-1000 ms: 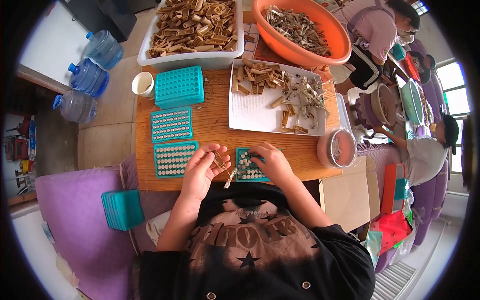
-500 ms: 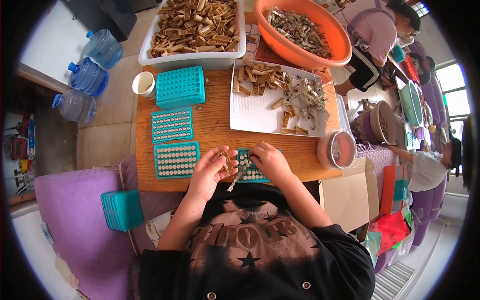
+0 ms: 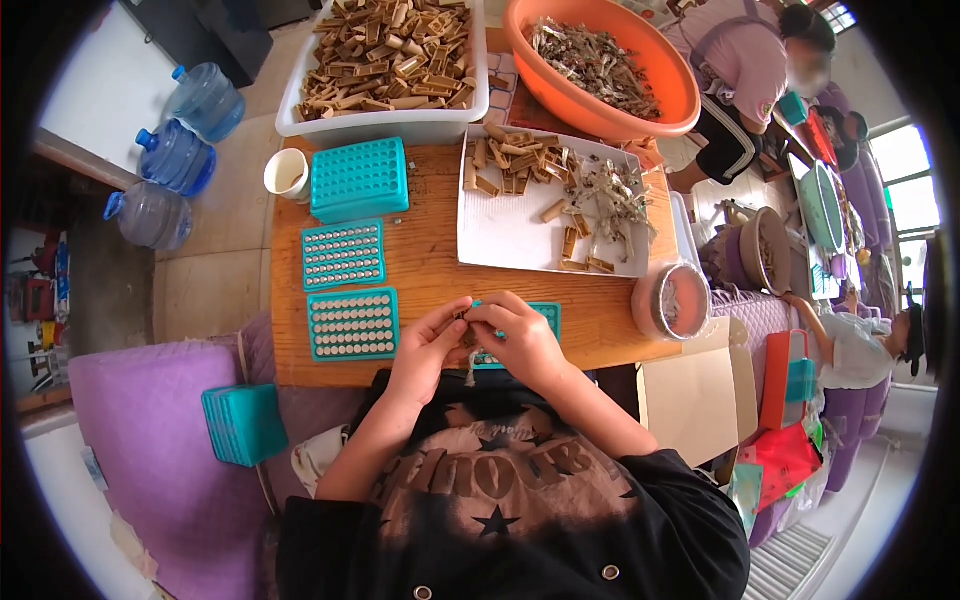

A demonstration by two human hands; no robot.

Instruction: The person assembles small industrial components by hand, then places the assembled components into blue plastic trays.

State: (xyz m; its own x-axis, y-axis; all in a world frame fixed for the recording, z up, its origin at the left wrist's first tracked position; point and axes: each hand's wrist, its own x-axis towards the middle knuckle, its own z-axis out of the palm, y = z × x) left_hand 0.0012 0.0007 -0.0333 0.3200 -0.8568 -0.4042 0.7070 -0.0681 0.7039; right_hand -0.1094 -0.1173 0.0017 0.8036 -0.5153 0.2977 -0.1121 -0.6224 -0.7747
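Over the table's near edge, my left hand (image 3: pixel 425 345) pinches a small tan plastic casing (image 3: pixel 461 314), mostly covered by fingers. A thin silvery strip (image 3: pixel 471 378) dangles below it. My right hand (image 3: pixel 522 340) meets the left at the casing, its fingertips pressed together; whether they hold a small piece is hidden. Beneath the right hand lies a teal tray (image 3: pixel 548 318), partly covered. To the left sit a teal tray of round silvery pieces (image 3: pixel 353 325) and, behind it, another filled teal tray (image 3: pixel 344 254).
A teal tray stack (image 3: pixel 360 180) stands beside a white cup (image 3: pixel 287 174). A white box lid (image 3: pixel 500 225) holds casings and scraps. Behind are a bin of casings (image 3: pixel 385 125) and an orange basin (image 3: pixel 675 100). A round tub (image 3: pixel 671 300) stands right. Other people work at far right.
My right hand has moved left from the tray to the casing in my left hand. The casing, visible before, is now mostly covered by fingers.
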